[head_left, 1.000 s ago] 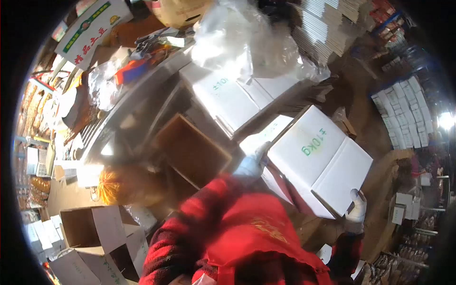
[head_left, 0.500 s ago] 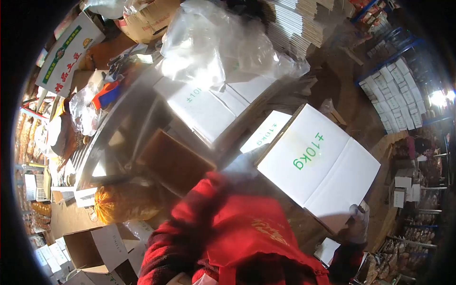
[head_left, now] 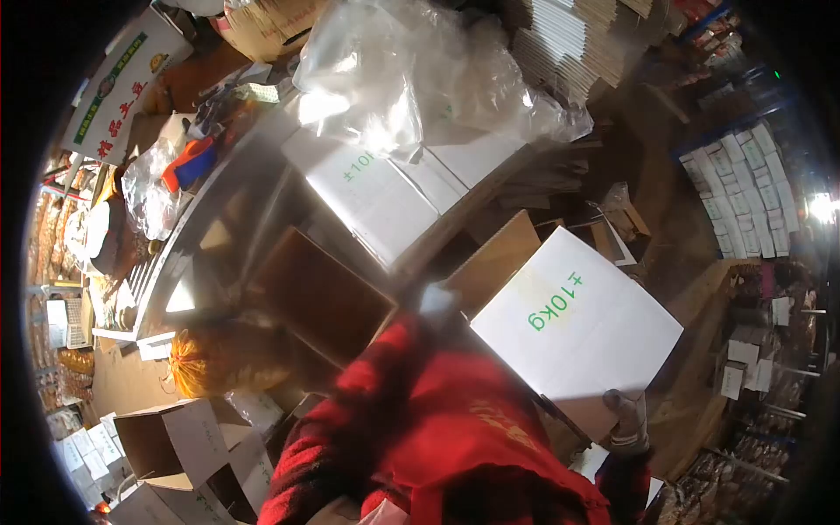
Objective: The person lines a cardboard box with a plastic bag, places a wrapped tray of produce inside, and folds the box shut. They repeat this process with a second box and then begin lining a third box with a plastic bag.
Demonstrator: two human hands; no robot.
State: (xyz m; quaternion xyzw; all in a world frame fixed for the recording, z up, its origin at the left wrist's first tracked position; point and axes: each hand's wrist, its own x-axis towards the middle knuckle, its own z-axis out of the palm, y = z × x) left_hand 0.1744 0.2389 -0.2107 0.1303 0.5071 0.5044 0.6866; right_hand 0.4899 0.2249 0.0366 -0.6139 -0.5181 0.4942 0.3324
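Observation:
A white carton [head_left: 573, 328] marked "±10kg" is tilted in front of my body, with a brown inner flap [head_left: 500, 255] raised at its upper left. My gloved right hand [head_left: 626, 420] has its fingers wrapped on the carton's lower right edge. Beside the carton's left corner is my gloved left hand [head_left: 436, 302], blurred, its fingers not clear. An open brown box [head_left: 324, 293] lies to the left of that hand. Farther forward, another white carton [head_left: 376, 206] lies partly under clear plastic bags [head_left: 394, 79].
An orange net sack [head_left: 219, 363] lies at the left, above opened cartons [head_left: 188, 446]. Stacked flat cardboard [head_left: 569, 44] stands at the top. Piled white boxes [head_left: 742, 192] are at the right, near shelves of packed goods [head_left: 744, 472]. A printed box [head_left: 122, 83] is at the upper left.
The carton has turned and its brown flap now stands up, while the white flap beside it no longer shows. My right hand has shifted left with the carton's lower edge.

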